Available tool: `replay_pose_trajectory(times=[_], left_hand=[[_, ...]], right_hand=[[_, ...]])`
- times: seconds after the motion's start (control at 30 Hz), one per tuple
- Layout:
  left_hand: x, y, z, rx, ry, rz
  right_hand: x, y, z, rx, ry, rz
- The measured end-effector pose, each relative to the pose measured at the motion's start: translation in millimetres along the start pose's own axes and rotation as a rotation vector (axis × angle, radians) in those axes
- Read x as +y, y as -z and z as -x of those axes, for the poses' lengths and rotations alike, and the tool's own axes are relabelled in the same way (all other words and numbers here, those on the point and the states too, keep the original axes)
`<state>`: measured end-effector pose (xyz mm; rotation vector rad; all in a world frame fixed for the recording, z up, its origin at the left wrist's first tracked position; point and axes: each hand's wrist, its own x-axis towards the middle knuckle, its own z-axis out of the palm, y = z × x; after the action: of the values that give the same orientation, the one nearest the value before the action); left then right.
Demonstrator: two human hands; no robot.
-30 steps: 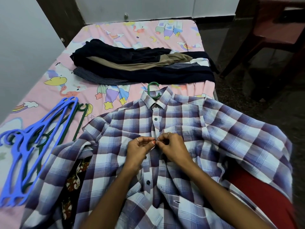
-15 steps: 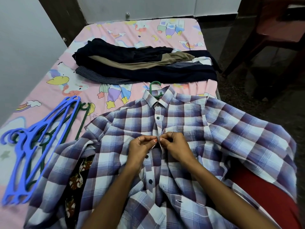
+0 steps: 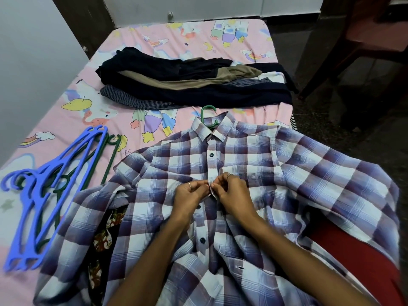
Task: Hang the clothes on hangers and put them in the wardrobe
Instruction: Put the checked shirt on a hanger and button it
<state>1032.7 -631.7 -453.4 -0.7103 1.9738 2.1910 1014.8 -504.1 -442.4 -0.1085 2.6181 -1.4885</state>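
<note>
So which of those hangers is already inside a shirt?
The green hanger whose hook pokes out of the plaid shirt collar. The blue hangers and other green ones lie bare on the bed's left side.

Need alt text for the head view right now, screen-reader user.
Both hands, left hand and right hand, pinch the placket of a plaid shirt on a green hanger, spread on a bed. Spare hangers lie left; folded clothes behind.

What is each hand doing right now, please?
Left hand: pinching the checked shirt at its button placket.
Right hand: pinching the same placket from the other side.
</note>
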Motion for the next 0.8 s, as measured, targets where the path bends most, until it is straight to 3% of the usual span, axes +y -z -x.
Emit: replay_pose_trajectory(times=[0.47,0.63,0.8], left_hand=[[-5.4,-2.6,-7.0,0.056,0.04,0.086],[-6.6,-2.9,-10.3,0.057,0.058,0.141],[-5.6,-4.3,-11.3,0.037,0.068,0.223]], right_hand=[[15.6,-21.7,8.0,0.142,0.347,0.15],[17.0,-22.8,7.1,0.172,0.334,0.063],[13.0,-21.5,5.5,0.18,0.202,-0.13]])
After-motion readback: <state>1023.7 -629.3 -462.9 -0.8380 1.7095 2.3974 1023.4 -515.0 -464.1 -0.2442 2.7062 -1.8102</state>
